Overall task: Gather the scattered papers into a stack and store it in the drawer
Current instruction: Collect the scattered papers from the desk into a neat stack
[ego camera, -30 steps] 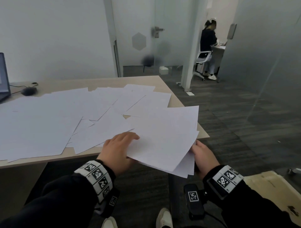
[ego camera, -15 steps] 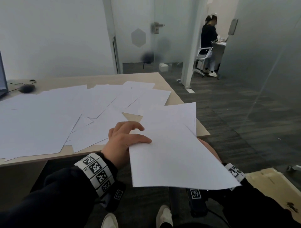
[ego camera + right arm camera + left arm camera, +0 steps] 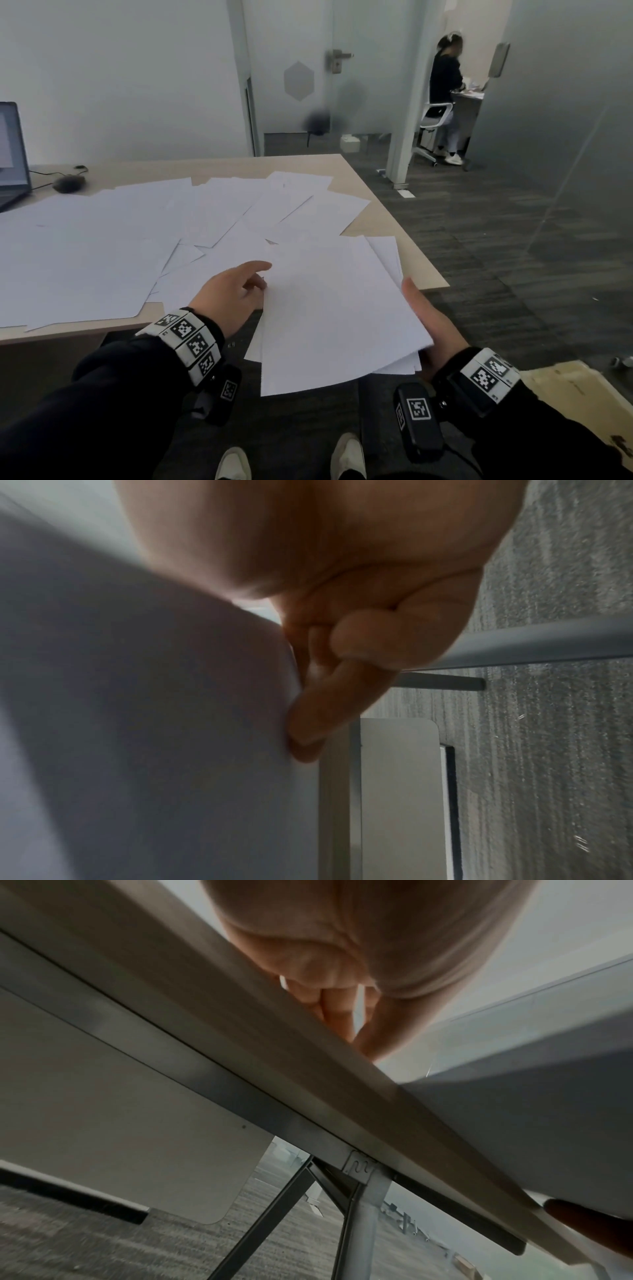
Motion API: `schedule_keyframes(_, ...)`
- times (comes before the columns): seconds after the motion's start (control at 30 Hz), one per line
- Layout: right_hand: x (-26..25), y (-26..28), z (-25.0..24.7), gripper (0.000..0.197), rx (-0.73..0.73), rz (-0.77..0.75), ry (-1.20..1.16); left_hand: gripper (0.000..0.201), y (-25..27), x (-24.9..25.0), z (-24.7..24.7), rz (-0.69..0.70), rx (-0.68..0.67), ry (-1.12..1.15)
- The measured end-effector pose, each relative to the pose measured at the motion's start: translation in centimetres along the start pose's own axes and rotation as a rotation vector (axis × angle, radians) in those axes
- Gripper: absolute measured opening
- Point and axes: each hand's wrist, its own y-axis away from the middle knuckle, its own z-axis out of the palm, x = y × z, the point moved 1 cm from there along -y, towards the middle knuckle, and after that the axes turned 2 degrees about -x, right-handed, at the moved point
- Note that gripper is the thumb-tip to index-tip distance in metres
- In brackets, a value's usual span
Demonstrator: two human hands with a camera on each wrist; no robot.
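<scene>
- We hold a small bundle of plain white paper sheets [image 3: 337,308] in our right hand [image 3: 433,320], thumb on top along its right edge and fingers curled beneath it, as the right wrist view shows [image 3: 318,704]; so it is a pinch on the bundle.
- The bundle hangs half off the near right corner of the pale wooden desk [image 3: 416,270], its far end over the desktop and its near end sagging over the grey carpet floor [image 3: 479,240].
- Our left hand [image 3: 233,294] sits at the bundle's left edge by the desk's near edge, forefinger stretched out and the other fingers loosely bent; whether it pinches a sheet we cannot tell, since the paper hides the fingertips.
- The remaining loose white sheets [image 3: 137,233] lie overlapped across most of the desktop, from the left edge to the far right corner, so the gathering looks barely begun. No drawer shows in any view.
- To do this step well, we judge it best to keep the right pinch firm near the middle of the long edge, so the floppy sheets do not fan out or slip.
- We should let the left hand slide the nearest sheet toward the bundle rather than lift it, then tuck it on top.
- The edges are askew already; tapping the bundle on the desktop now and then should square it.
- A dark laptop [image 3: 12,154] and a black mouse [image 3: 68,183] sit at the far left corner; sweeping sheets there calls for care.
</scene>
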Motion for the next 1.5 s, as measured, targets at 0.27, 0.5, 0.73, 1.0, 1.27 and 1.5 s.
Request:
schedule_keyframes(0.27,1.2,-0.4,0.6,0.031,0.002,-0.036,0.34,0.048,1.4,0.3,-0.2,0.056,-0.132,-0.2)
schedule_keyframes(0.5,1.0,-0.1,0.6,0.027,0.121,0.038,0.374,0.069,2.0,-2.2,-1.5,-0.13,-0.089,-0.442)
schedule_keyframes(0.73,0.4,0.2,1.6,0.018,0.205,-0.152,0.543,0.068,3.8,-3.6,-4.1,-0.066,-0.046,-0.614)
schedule_keyframes(1.0,-0.5,0.6,1.3,0.021,0.458,-0.386,0.408,0.024,5.3,-4.7,-6.2,-0.009,0.082,-0.359)
schedule_keyframes(1.27,-0.3,0.0,1.8,0.025,0.43,-0.326,0.462,0.029,5.8,-2.9,-8.5,-0.177,0.39,-0.051)
schedule_keyframes(1.5,0.4,-0.4,2.7,0.02,0.39,-0.251,0.464,0.029,6.6,-0.9,-9.5,-0.104,0.581,0.132)
